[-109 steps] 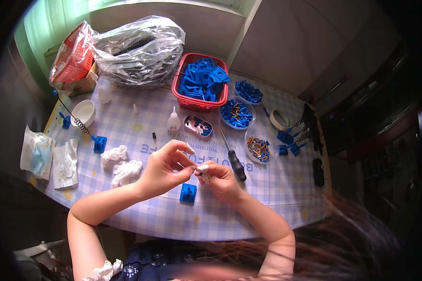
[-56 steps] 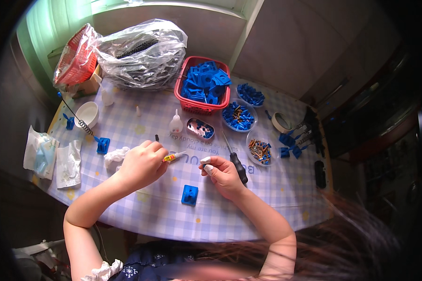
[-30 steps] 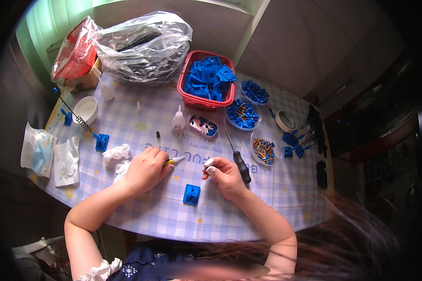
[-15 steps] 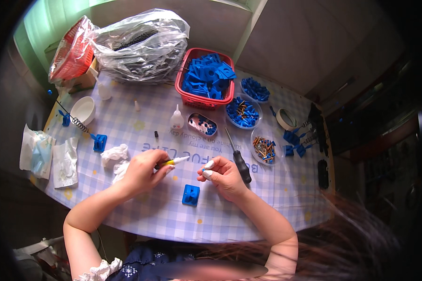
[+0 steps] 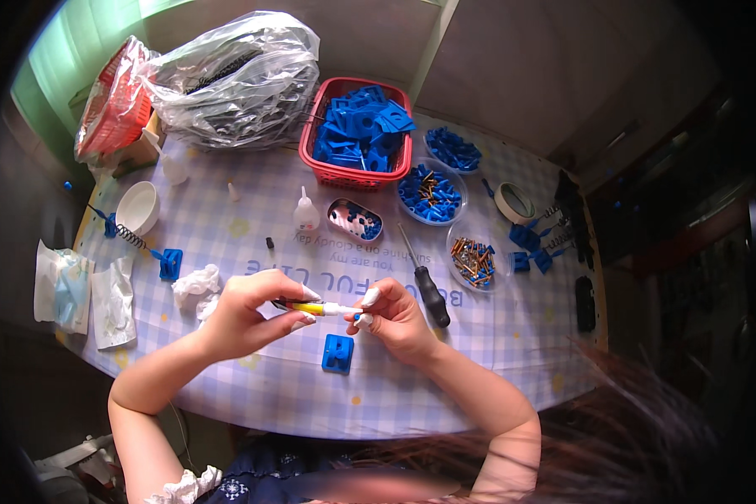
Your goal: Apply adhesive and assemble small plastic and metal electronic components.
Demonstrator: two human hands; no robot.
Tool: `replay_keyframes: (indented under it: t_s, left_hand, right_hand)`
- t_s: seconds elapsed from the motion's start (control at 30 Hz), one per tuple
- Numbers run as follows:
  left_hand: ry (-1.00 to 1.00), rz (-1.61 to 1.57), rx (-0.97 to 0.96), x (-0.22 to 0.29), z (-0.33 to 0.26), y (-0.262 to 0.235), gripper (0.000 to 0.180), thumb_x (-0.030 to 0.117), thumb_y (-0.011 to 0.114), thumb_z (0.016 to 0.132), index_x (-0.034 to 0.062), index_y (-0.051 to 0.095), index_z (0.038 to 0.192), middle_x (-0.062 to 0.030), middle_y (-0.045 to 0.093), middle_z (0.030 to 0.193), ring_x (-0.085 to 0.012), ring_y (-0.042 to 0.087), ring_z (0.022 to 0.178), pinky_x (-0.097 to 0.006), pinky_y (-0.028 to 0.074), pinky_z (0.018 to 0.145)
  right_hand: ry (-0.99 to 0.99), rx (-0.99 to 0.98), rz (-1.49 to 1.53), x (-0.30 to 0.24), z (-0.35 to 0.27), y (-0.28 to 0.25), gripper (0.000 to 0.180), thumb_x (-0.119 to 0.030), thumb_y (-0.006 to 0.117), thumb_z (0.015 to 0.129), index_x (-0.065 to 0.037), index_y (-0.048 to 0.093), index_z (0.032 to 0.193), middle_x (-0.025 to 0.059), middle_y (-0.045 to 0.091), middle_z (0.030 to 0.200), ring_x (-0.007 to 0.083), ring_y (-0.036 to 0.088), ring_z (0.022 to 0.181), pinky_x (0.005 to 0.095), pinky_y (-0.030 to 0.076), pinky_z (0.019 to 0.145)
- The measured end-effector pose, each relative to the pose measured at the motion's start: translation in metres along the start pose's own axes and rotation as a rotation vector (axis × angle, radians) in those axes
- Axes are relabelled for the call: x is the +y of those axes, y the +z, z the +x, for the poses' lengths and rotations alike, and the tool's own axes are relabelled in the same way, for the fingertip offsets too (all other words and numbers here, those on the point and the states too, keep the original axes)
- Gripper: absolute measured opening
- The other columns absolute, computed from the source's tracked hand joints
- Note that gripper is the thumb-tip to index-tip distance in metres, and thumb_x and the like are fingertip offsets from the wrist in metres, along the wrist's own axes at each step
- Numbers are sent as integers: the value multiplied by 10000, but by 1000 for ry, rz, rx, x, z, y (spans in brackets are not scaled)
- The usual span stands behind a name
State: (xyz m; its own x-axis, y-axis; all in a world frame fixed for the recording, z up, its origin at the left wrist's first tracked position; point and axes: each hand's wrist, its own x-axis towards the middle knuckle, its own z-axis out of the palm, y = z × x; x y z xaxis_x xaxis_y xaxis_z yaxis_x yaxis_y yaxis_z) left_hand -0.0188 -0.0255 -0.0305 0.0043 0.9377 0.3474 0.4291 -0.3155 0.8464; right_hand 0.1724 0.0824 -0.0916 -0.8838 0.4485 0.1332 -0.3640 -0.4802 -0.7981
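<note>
My left hand (image 5: pixel 250 312) pinches a slim yellow glue tube (image 5: pixel 309 309) with a white tapered nozzle, pointing right. My right hand (image 5: pixel 397 323) holds a small blue piece (image 5: pixel 358 317) between thumb and fingertips, and the fingers hide most of it. The nozzle meets the right fingertips at this piece; whether it touches it I cannot tell. Just below the hands, a blue square-based part (image 5: pixel 338 354) with a raised middle lies on the checked cloth. A small black cap (image 5: pixel 270 243) lies beyond my left hand.
A black-handled screwdriver (image 5: pixel 432 296) lies right of my right hand. Behind are a red basket (image 5: pixel 315 168) of blue parts, tubs of blue pieces (image 5: pixel 428 195) and screws (image 5: pixel 474 260), a small tin (image 5: pixel 355 220) and a white dropper bottle (image 5: pixel 306 212). Crumpled tissue (image 5: pixel 196 286) sits at left.
My left hand has brought the tube right and slightly down, so its nozzle now reaches the right fingertips. The right hand still holds the small blue piece. The whole view has shifted slightly.
</note>
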Motion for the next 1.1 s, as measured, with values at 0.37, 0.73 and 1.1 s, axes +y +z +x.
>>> replay_keyframes:
  t_s: [0.37,0.73,1.1]
  left_hand:
    - [-413,-770,-49,-32,7,5,169,9,617,683,-23,553,836,-60,575,782,-89,541,706,-204,444,626]
    - [-400,-654,-98,-27,7,-2,172,59,614,700,-22,539,833,-36,557,742,-53,514,652,-168,404,563]
    - [-549,-904,-20,-26,10,2,83,45,530,767,-14,496,815,-120,565,697,-124,527,556,-239,419,479]
  right_hand:
    - [20,-5,-114,-1,0,-3,159,3,513,778,-63,421,889,73,543,856,165,545,875,276,468,708]
    - [42,2,-121,0,0,-4,169,4,533,767,-64,426,879,88,568,865,147,553,835,258,454,702]
    - [51,14,-100,-1,-1,-3,172,0,537,766,-62,427,884,87,566,859,157,551,849,271,458,714]
